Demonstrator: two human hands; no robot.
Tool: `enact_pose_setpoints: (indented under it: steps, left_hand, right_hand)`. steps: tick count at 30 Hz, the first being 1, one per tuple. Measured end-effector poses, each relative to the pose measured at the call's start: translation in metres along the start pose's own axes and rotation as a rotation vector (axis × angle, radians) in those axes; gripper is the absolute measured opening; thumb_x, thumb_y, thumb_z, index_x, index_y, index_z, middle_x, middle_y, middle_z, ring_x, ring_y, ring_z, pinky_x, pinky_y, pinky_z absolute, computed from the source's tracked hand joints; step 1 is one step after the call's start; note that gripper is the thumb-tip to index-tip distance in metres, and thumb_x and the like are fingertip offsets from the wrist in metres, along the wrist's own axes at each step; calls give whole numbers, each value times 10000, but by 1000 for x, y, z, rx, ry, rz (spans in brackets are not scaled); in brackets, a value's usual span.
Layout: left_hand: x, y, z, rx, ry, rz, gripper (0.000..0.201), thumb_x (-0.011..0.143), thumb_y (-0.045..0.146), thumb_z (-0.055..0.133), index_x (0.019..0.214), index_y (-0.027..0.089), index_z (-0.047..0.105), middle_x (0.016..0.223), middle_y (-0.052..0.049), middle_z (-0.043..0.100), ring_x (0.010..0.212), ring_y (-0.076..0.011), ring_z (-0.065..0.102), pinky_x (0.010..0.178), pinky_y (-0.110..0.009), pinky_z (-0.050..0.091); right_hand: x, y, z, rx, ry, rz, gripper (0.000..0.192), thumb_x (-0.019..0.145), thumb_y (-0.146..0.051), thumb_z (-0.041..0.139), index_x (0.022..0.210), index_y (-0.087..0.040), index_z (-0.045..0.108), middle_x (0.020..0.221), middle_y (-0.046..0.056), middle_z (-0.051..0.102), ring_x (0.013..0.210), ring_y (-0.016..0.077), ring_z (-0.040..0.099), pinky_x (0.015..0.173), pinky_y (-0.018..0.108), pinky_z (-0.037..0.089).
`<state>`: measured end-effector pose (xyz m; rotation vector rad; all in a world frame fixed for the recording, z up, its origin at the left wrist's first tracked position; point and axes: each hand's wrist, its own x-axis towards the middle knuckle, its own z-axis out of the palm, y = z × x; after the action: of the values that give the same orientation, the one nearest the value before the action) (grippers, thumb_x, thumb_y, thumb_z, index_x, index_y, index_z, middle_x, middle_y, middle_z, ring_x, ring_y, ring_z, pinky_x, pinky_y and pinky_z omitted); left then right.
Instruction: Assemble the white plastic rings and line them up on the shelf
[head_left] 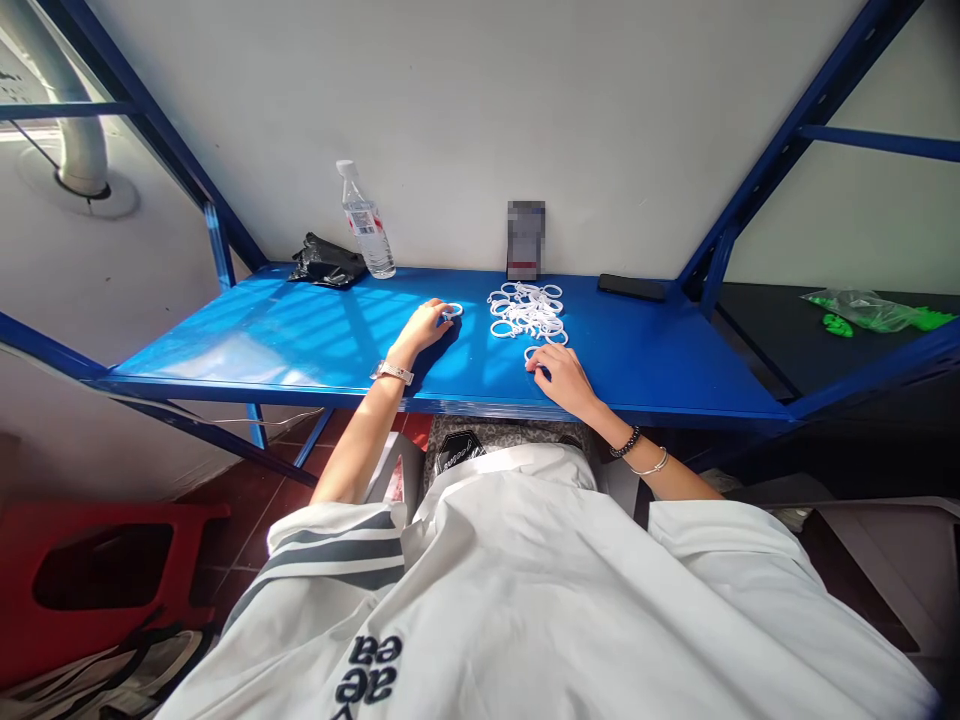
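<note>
Toward the back left corner of the blue surface (300, 340) lies a crumpled black bag (326, 263), and just beside it stands an upright clear water bottle (365, 222) with a white cap. Nearer the middle, the left hand (426, 325) lies stretched out on the surface, its fingertips (447, 313) touching a single white ring (452, 310) that sits apart from the rest; the fingers look loosely curled around it, though whether they pinch it cannot be told. At the back edge, against the wall, a small blurred card (526, 240) stands upright. In front of it lies a heap of white rings (528, 309), tangled together in the middle of the surface. The right hand (561, 374) rests near the front edge, fingers bent down and close together over one ring (534, 353) at the near side of the heap, touching it. A flat black phone (631, 287) lies by the back right corner.
</note>
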<state>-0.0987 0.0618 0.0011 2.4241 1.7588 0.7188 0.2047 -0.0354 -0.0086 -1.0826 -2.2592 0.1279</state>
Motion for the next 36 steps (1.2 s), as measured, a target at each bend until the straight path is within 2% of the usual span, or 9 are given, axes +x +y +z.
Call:
enact_pose_setpoints:
  steps: [4, 7, 10, 12, 15, 18, 25, 31, 36]
  left_hand:
    - [-11, 1, -5, -58, 43, -14, 358, 936, 265, 507, 1263, 165, 612, 1302, -124, 600, 1081, -229, 626, 952, -323, 518]
    - [-14, 8, -10, 4, -13, -25, 368, 950, 256, 471, 1272, 158, 622, 1345, -123, 597, 1185, -256, 600, 1033, -351, 484]
    - [-19, 18, -12, 87, -55, -16, 414, 975, 239, 420, 1350, 167, 580, 1482, -118, 504, 1340, -267, 512, 1139, -375, 399]
    - [-23, 23, -13, 127, -125, 29, 461, 1001, 293, 402, 1443, 196, 489, 1570, -98, 397, 1452, -259, 382, 1183, -398, 344]
    - [-29, 25, -12, 156, -244, -7, 582, 1012, 399, 398, 1551, 198, 306, 1638, -101, 239, 1530, -254, 204, 1207, -449, 300]
    - [-29, 20, -11, 140, -307, -19, 630, 1022, 444, 350, 1586, 211, 195, 1656, -85, 174, 1543, -236, 151, 1229, -462, 240]
    - [-28, 6, -12, 96, -268, -34, 664, 1007, 464, 352, 1588, 199, 173, 1652, -105, 190, 1543, -251, 156, 1221, -472, 230]
    - [-28, 6, -12, 100, -254, -49, 654, 1002, 444, 366, 1572, 168, 204, 1630, -150, 249, 1533, -277, 189, 1208, -473, 246]
    - [-29, 8, -14, 101, -239, -58, 610, 1007, 430, 367, 1557, 199, 243, 1627, -135, 264, 1535, -283, 181, 1199, -481, 262]
  right_hand:
    - [0, 0, 0, -14, -11, -6, 183, 885, -97, 461, 839, -216, 593, 953, 75, 689, 968, 265, 604, 853, 406, 418]
    - [0, 0, 1, -25, -10, -21, 162, 903, -121, 458, 879, -217, 587, 967, 77, 686, 958, 263, 608, 861, 406, 416]
    - [-1, 0, 2, -44, -4, -39, 148, 911, -135, 457, 893, -217, 579, 966, 79, 683, 942, 264, 608, 861, 409, 416]
    - [-1, 0, 2, -53, -5, -51, 147, 916, -139, 455, 892, -218, 576, 970, 80, 682, 942, 264, 606, 860, 410, 418]
    - [-1, -1, 1, -68, -10, -62, 154, 924, -140, 446, 887, -219, 573, 973, 80, 680, 937, 261, 605, 865, 413, 420]
    - [0, -2, 0, -80, -16, -65, 159, 930, -142, 442, 881, -216, 574, 973, 81, 677, 931, 258, 604, 869, 415, 425]
    - [0, -3, -1, -80, -36, -55, 167, 937, -151, 438, 889, -218, 583, 977, 81, 679, 945, 265, 606, 869, 422, 433]
    - [0, -5, -2, -80, -47, -58, 175, 940, -150, 433, 889, -220, 585, 987, 83, 681, 945, 265, 605, 849, 410, 434]
    - [0, -4, -2, -83, -52, -55, 174, 941, -146, 433, 892, -218, 583, 992, 82, 681, 944, 263, 599, 848, 404, 427]
